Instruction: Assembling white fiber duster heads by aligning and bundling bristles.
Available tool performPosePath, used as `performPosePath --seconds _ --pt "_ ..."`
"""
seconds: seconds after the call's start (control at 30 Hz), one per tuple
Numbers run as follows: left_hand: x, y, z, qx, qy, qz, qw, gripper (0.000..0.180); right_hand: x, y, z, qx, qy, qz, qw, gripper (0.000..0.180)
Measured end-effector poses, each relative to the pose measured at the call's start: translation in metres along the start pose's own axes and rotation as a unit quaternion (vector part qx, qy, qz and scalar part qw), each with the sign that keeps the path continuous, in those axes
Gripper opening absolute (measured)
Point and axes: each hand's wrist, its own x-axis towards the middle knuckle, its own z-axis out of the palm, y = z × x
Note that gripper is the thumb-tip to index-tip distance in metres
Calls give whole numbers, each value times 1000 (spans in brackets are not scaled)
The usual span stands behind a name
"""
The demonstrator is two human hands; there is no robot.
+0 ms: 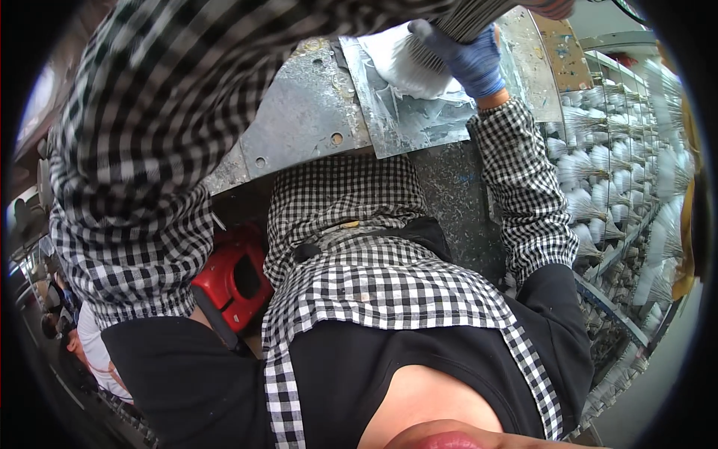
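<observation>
My right hand (470, 61), in a blue-grey glove, is closed around a bundle of thin grey rods (471, 19). At the lower end of the bundle is a white, brush-like tuft (410, 66). This tuft rests on a flat metal plate (407, 127) smeared with white paste. My left arm (172, 90), in a checked sleeve, reaches across the top of the view toward the bundle. Part of a hand (552, 7) shows at the upper edge beside the rods. It is probably my left, but its fingers are mostly cut off.
A metal work surface (292, 112) with holes lies left of the plate. On the right, a wire rack (613, 299) holds many white-tipped bundles. A stained brown board (565, 56) stands at the far right. A red plastic object (235, 288) is low by my left side. Another person (93, 352) is at far left.
</observation>
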Motion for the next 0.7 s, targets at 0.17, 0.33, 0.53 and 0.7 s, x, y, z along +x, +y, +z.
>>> performPosePath --seconds 0.17,0.33,0.53,0.7 --pt "7 -3 5 -10 -21 13 1000 23 1 7 9 117 -4 5 993 25" --pt "15 -4 10 -15 -37 17 999 25 3 13 19 195 -29 104 975 20" --pt "23 -6 13 -19 -52 17 998 29 4 22 13 5 12 -36 999 23" --pt "22 -3 15 -17 -54 24 998 31 2 16 12 26 -5 13 1000 31"
